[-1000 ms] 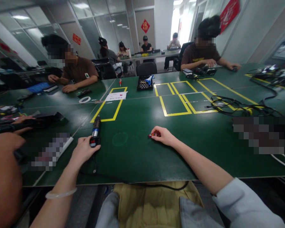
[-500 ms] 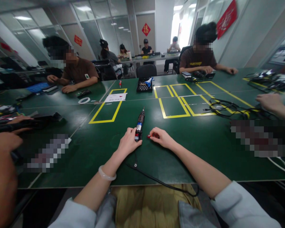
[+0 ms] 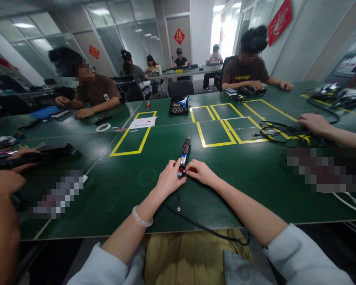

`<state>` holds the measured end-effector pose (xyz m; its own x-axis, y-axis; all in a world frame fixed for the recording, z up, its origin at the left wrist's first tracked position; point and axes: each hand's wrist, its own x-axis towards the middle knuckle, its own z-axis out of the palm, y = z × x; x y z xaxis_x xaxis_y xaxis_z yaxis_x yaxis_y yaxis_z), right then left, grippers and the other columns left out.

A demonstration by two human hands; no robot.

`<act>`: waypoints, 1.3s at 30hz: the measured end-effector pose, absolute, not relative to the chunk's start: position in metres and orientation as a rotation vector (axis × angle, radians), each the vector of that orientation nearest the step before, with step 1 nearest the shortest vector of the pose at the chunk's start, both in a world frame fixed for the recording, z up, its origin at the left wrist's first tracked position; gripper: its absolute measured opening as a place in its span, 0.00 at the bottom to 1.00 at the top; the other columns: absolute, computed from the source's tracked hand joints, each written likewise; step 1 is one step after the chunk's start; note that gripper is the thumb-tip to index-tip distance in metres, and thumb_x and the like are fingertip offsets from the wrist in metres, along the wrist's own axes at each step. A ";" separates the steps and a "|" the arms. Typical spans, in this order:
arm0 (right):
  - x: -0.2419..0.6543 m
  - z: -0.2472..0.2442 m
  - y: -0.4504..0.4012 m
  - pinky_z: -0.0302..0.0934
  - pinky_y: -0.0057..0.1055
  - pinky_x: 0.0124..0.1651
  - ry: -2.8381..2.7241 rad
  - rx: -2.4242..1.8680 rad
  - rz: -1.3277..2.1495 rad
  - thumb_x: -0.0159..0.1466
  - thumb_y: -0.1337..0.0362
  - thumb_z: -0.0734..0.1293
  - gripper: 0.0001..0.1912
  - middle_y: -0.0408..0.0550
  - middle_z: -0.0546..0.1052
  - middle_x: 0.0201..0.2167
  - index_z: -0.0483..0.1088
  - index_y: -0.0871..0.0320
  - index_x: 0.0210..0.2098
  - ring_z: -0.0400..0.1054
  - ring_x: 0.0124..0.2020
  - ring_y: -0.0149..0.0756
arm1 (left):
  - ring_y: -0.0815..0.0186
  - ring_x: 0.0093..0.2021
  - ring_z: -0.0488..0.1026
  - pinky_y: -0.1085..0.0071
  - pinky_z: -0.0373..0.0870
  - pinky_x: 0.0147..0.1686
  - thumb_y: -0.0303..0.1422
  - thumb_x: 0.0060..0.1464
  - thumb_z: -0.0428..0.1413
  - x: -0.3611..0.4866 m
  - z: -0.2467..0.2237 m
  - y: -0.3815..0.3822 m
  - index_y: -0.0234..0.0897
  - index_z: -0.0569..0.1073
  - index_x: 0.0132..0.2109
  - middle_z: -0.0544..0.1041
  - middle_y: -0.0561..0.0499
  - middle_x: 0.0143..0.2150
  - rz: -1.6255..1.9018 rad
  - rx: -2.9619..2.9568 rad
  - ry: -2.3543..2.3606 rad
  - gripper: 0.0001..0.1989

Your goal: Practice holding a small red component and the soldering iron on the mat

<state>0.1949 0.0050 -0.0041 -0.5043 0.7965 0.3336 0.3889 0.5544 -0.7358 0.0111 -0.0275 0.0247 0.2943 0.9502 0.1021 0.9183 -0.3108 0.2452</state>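
Note:
A dark cylindrical tool (image 3: 185, 151) with a silver and blue band tilts up and away over the green table (image 3: 115, 206). My left hand (image 3: 169, 179) is closed round its lower end, where a red part shows. The fingertips of my right hand (image 3: 200, 172) are pinched together against the right side of that lower end; what they hold is mostly hidden. A black cable (image 3: 201, 226) with a small metal ring runs from below the tool to the table's near edge.
Yellow tape rectangles (image 3: 219, 144) mark the table ahead. Beyond them stands a black tray (image 3: 178, 107) with a blue-and-white item. A white sheet (image 3: 142, 122) and a tape roll (image 3: 103, 128) lie left. Black cables (image 3: 273, 130) and another person's hand (image 3: 316, 123) are at right.
My left hand has moved right with the tool. The gap to my right hand has closed, and the red piece seen in its fingertips is now mostly hidden at the tool.

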 end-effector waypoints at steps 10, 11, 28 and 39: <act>0.198 0.000 0.002 0.57 0.26 0.32 -1.980 -0.957 0.899 0.64 0.64 0.62 0.06 0.42 0.72 0.25 0.70 0.59 0.34 0.63 0.25 0.29 | 0.56 0.44 0.69 0.66 0.65 0.37 0.51 0.55 0.49 0.021 0.021 -0.027 0.41 0.54 0.64 0.65 0.41 0.50 0.390 2.432 1.874 0.34; 0.199 0.000 0.003 0.57 0.26 0.32 -1.978 -0.947 0.904 0.64 0.64 0.62 0.06 0.42 0.72 0.26 0.69 0.59 0.34 0.63 0.25 0.29 | 0.56 0.44 0.69 0.66 0.65 0.38 0.51 0.55 0.49 0.021 0.021 -0.027 0.41 0.54 0.64 0.65 0.42 0.49 0.389 2.442 1.885 0.34; 0.202 -0.005 0.005 0.60 0.27 0.35 -1.998 -0.901 0.999 0.63 0.64 0.63 0.09 0.45 0.75 0.33 0.68 0.59 0.42 0.66 0.30 0.30 | 0.56 0.52 0.66 0.63 0.69 0.44 0.51 0.58 0.42 -0.120 0.031 -0.057 0.42 0.56 0.65 0.65 0.43 0.56 0.150 2.335 2.161 0.32; 0.202 -0.006 0.005 0.60 0.27 0.35 -2.033 -0.913 1.017 0.63 0.65 0.63 0.10 0.45 0.75 0.32 0.69 0.60 0.43 0.67 0.30 0.30 | 0.49 0.50 0.69 0.57 0.66 0.48 0.53 0.55 0.42 -0.272 0.028 -0.087 0.36 0.60 0.63 0.69 0.39 0.54 -0.095 2.122 2.589 0.35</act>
